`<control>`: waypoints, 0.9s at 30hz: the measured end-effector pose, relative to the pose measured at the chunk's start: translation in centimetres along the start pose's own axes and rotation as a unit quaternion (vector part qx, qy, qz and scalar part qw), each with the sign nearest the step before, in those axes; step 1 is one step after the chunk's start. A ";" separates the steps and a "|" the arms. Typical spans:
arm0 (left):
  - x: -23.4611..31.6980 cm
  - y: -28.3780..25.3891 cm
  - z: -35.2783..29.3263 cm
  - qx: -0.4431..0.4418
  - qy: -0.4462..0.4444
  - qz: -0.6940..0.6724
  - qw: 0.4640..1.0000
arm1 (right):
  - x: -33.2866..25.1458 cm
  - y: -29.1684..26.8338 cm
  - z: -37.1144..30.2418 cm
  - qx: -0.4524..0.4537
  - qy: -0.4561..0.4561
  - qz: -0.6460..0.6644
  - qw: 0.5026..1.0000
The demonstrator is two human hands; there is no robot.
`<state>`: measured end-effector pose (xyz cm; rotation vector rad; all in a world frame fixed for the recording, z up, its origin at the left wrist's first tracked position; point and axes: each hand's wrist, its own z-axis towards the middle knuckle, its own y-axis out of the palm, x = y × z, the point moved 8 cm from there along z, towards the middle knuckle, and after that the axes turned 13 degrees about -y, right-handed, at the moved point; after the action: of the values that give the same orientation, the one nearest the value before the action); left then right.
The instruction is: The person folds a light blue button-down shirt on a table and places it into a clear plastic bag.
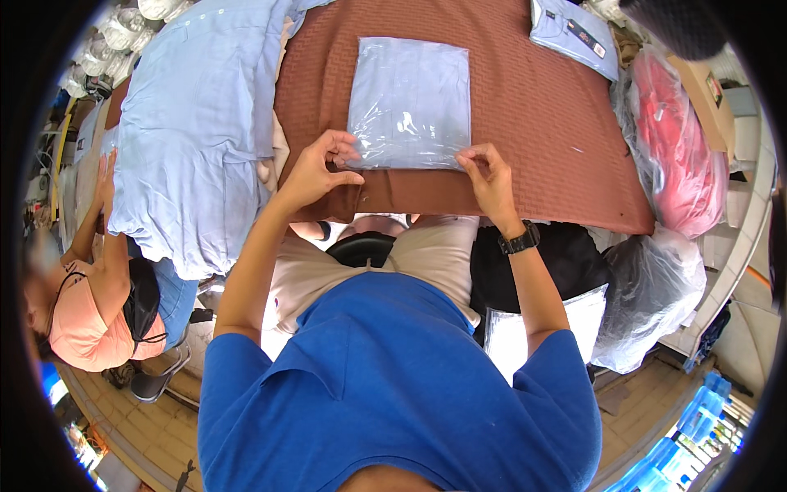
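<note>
A folded light blue shirt (414,90) lies flat in a clear plastic bag (402,152) on a brown textured cloth (541,139). At the bag's near left corner is my left hand (322,170), its thumb spread away from curved fingers, which are at the bag's edge. My right hand (490,179) has thumb and forefinger pinched together on the near right corner of the bag. A dark watch (519,238) is on my right wrist.
Unfolded light blue shirts (193,139) are heaped at the left. Another packaged shirt (574,37) lies at the far right, near bagged red fabric (676,139). Clear plastic sleeves (541,332) rest beside my right leg. A person in an orange top (90,324) sits at the left.
</note>
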<state>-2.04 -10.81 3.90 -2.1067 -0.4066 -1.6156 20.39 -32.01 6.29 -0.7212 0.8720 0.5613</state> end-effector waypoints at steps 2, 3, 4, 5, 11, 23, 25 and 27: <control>0.4 0.0 -0.5 0.033 0.031 0.049 0.998 | -0.4 0.2 -0.4 0.022 -0.027 -0.004 0.999; 1.3 0.3 -0.9 0.068 0.069 0.079 0.992 | -0.7 0.3 -0.4 0.021 -0.047 -0.017 0.999; 2.3 0.6 -1.4 0.101 0.107 0.109 0.983 | -1.0 0.5 -0.3 0.021 -0.067 -0.030 0.997; 3.5 0.9 -1.9 0.124 0.153 0.115 0.974 | -1.4 0.6 -0.3 0.020 -0.087 -0.043 0.995; 1.9 1.4 -0.3 0.199 0.152 0.143 0.957 | 0.2 0.5 0.3 0.030 -0.085 -0.116 0.989; 1.0 1.0 1.0 0.269 0.054 0.149 0.950 | 1.3 0.3 2.0 0.124 -0.037 -0.186 0.974; 1.2 1.0 1.0 0.282 0.047 0.159 0.945 | 1.3 0.3 2.2 0.124 -0.028 -0.198 0.972; 1.4 1.0 1.0 0.304 0.047 0.184 0.934 | 1.5 0.1 2.3 0.127 -0.010 -0.208 0.970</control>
<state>-0.34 -11.21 4.81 -1.5203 -0.3875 -1.1719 22.21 -30.01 6.01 -0.6382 0.7288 0.0805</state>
